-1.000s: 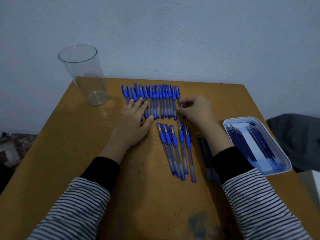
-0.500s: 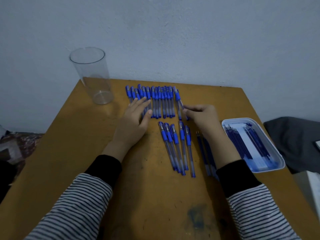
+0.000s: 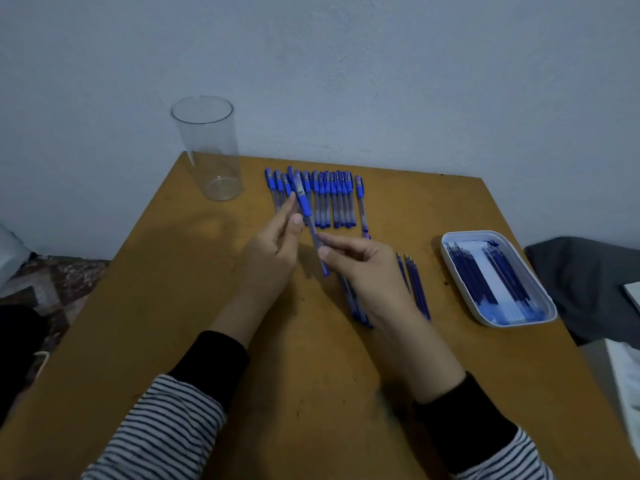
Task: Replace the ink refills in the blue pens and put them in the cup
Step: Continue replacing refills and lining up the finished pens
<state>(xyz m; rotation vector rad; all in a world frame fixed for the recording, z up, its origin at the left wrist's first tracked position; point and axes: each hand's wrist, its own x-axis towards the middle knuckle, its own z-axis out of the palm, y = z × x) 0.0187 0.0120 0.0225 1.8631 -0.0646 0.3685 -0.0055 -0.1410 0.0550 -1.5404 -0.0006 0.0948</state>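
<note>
While both hands held one blue capped pen with a clear barrel (image 3: 307, 211) above the brown wooden table (image 3: 173, 289), the right hand (image 3: 363, 268) pinched its lower barrel between thumb and forefinger and the left hand (image 3: 273, 247) closed loosely near the grip. The tall clear plastic cup (image 3: 211, 150) stood empty at the far left corner. Unscrewing over the far row of blue pens (image 3: 329, 199) risked dropping small parts among them; the fresh dark-blue refills in the white tray (image 3: 460, 237) sat well apart, so a reach could nudge the loose refills on the table (image 3: 415, 285).

Both hands, left hand (image 3: 273, 251) and right hand (image 3: 363, 268), grip one blue pen (image 3: 306, 211).
</note>
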